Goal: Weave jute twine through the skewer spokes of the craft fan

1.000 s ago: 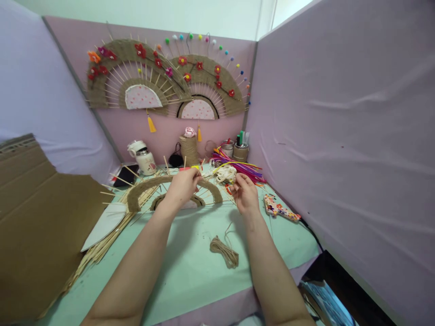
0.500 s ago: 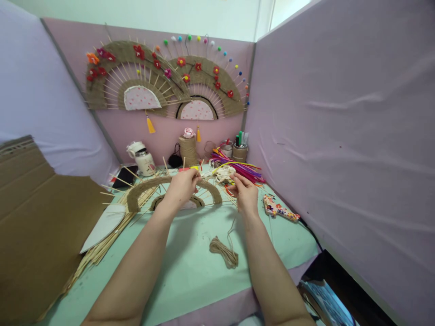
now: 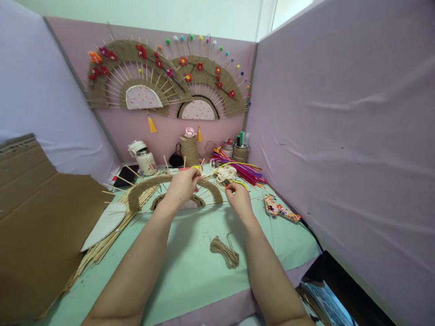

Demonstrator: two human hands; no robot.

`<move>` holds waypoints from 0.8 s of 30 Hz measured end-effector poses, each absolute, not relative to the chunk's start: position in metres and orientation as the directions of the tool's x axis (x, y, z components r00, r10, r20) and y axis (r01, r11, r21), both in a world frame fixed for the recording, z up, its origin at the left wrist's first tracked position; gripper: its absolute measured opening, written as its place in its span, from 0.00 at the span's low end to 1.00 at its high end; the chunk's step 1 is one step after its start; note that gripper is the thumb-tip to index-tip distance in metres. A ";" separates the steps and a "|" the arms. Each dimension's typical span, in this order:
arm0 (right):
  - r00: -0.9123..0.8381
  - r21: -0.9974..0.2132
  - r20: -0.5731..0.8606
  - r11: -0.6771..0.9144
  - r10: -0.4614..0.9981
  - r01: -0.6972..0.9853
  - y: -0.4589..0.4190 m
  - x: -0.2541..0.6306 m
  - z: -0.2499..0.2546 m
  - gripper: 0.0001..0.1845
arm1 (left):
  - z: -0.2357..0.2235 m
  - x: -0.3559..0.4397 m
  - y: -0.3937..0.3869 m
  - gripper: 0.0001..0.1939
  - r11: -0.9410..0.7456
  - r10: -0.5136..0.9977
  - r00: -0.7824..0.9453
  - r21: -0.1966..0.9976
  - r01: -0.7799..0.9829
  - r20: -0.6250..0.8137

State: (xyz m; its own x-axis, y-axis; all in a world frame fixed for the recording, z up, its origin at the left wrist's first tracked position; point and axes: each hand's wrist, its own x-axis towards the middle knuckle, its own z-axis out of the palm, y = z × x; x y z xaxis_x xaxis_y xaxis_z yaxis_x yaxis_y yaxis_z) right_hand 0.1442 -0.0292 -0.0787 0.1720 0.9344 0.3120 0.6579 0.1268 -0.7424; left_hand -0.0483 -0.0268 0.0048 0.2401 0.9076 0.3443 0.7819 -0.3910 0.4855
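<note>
Head view: a brown, arch-shaped fan frame with pale thin sticks is held at the far part of the pale green cloth-covered table, a smaller dark-edged brown half-ring being set inside its curve. The upper right of its band is grasped by the bent fingers of the left hand. Just beyond the frame's right end, the fingers of the right hand are curled beside a curved yellow piece; whether anything is gripped by them cannot be told. Nearer the table's front edge, a tied hank of tan twine is laid between the forearms. To the right, a flower-patterned glue gun is placed on its side. Behind the right hand, an off-white tangle of cord is seen beside bright purple and pink fuzzy stems. On the pink back panel, two large brown fans decorated with red flowers are displayed.
</note>
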 end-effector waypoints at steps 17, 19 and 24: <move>0.029 -0.640 0.174 0.091 0.984 0.763 -0.027 0.141 -0.084 0.17 | -0.002 -0.040 -0.028 0.17 -0.589 0.618 0.141 0.337 0.735 0.773; 0.027 -0.640 0.167 0.088 0.986 0.763 -0.026 0.141 -0.084 0.17 | -0.007 -0.036 -0.028 0.17 -0.645 0.484 0.141 0.243 0.725 0.864; 0.024 -0.640 0.156 0.083 0.987 0.764 -0.025 0.140 -0.084 0.17 | -0.029 -0.026 -0.024 0.14 -0.717 0.359 0.198 0.134 0.684 0.912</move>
